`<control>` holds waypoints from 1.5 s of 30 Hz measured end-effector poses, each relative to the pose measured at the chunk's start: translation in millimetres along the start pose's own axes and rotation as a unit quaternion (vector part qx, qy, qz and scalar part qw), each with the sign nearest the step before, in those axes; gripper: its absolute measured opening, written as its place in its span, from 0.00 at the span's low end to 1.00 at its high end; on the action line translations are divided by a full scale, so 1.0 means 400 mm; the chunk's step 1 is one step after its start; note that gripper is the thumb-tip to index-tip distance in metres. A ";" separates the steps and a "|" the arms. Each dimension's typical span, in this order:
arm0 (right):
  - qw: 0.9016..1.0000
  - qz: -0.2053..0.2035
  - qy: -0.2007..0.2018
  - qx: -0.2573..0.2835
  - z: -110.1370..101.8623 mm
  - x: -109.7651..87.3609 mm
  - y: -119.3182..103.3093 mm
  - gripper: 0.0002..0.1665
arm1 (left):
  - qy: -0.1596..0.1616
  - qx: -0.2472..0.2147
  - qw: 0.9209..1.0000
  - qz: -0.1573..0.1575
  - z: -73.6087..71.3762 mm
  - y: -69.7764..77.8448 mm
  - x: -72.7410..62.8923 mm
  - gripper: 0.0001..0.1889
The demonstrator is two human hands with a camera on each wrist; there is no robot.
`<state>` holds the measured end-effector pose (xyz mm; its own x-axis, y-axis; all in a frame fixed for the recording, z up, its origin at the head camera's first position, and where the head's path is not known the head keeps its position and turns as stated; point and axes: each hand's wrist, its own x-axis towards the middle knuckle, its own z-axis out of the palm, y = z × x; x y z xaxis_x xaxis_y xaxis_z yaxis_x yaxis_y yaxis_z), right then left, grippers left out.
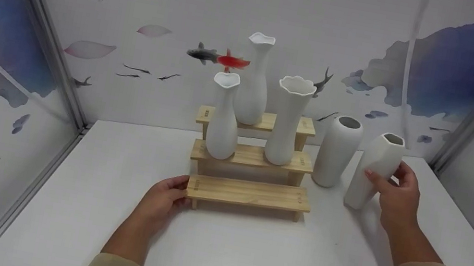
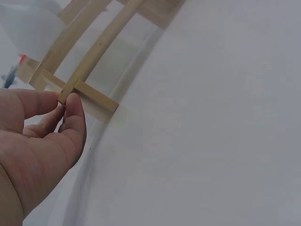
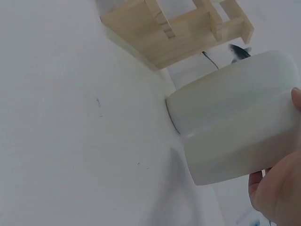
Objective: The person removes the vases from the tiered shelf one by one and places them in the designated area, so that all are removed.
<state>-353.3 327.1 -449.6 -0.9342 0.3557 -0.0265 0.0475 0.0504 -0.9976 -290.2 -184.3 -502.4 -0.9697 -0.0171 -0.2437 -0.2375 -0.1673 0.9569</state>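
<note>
Vase [image 1: 372, 171] is held by right hand [image 1: 400, 203]; left hand [image 1: 160, 201] pinches wooden stand [image 1: 250, 194].

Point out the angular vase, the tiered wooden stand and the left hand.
Angular vase [image 1: 377, 162]: head view, upper body.
Tiered wooden stand [image 1: 251, 193]: head view, lowest shelf.
Left hand [image 1: 162, 199]: head view, middle of the hand.

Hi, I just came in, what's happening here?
A person's left hand pinches the left end of the lowest step on a three-step light wooden stand, while the right hand grips a white, angular, ceramic-looking vase to its right. I can't tell if that vase's base touches the white table. A rounded white vase stands between it and the stand. A slim, wavy-rimmed white vase is on the top step; a narrow-necked white vase and a wide-mouthed white vase share the middle one.
</note>
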 end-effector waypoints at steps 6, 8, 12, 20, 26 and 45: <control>0.999 0.031 0.004 -0.008 -0.012 0.039 -0.003 0.64 | -0.002 -0.002 1.000 0.004 0.000 -0.003 0.004 0.26; 0.999 0.035 0.006 -0.008 -0.013 0.054 -0.007 0.64 | -0.002 -0.004 1.000 0.002 -0.001 -0.002 0.006 0.26; 1.000 0.028 0.006 -0.010 -0.009 0.081 -0.015 0.63 | -0.001 -0.004 1.000 -0.002 -0.003 -0.001 0.007 0.26; 1.000 0.026 0.002 -0.016 -0.004 0.118 -0.016 0.65 | -0.001 -0.011 1.000 -0.007 -0.001 0.000 0.001 0.26; 0.999 0.023 0.000 -0.022 0.000 0.128 -0.009 0.65 | 0.000 -0.014 1.000 -0.004 0.002 0.000 -0.001 0.26; 0.999 0.026 -0.008 -0.032 -0.001 0.125 -0.006 0.66 | -0.001 -0.005 1.000 -0.005 0.001 0.005 0.002 0.27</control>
<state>-399.9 345.3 -448.6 -0.9352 0.3449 -0.0805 0.1188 0.0914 -0.9887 -291.6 -184.4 -500.6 -0.9673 -0.0124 -0.2535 -0.2473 -0.1776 0.9525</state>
